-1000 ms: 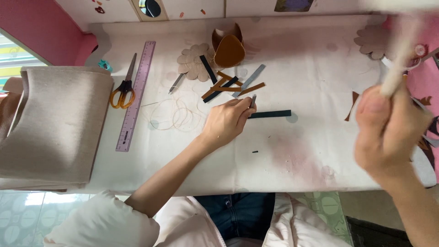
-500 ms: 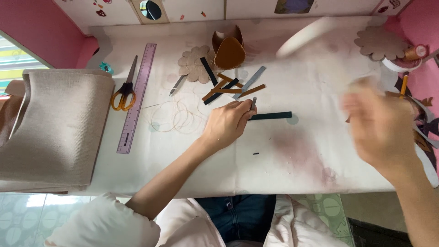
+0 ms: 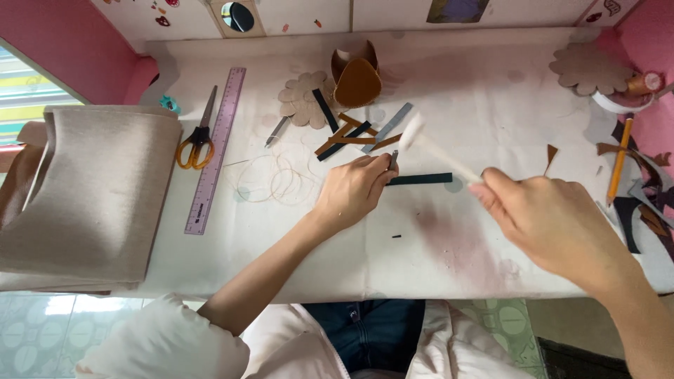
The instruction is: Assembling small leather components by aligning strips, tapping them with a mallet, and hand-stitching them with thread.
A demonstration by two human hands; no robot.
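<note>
Nearest, the right hand point(image 3: 554, 224) is closed around the handle of a white mallet point(image 3: 435, 151), whose blurred head hangs above the top of a small metal punch point(image 3: 394, 160). The left hand point(image 3: 354, 189) rests on the white surface point(image 3: 456, 245), fingers pinched narrow around that punch and holding it upright on the left end of a dark strip point(image 3: 420, 179). The strip lies flat, running to the right from under the punch.

Just beyond the left hand lies a loose pile of brown, dark and grey strips point(image 3: 358, 130), crossing one another. To their left a coil of pale thread point(image 3: 270, 179) spreads over the surface, with a small metal tool point(image 3: 276, 131) near it. A flower-shaped tan cutout point(image 3: 302, 98) lies under some of the strips, and a brown leather cup shape point(image 3: 356, 77) stands behind it.

Farther left, a pink ruler point(image 3: 214, 151) lies lengthwise beside orange-handled scissors point(image 3: 200, 133), next to a beige bag point(image 3: 84, 189) at the surface's left edge. At the far right, a second flower cutout point(image 3: 590, 68), an orange pencil point(image 3: 620, 160) and dark scraps point(image 3: 646, 203) lie together.
</note>
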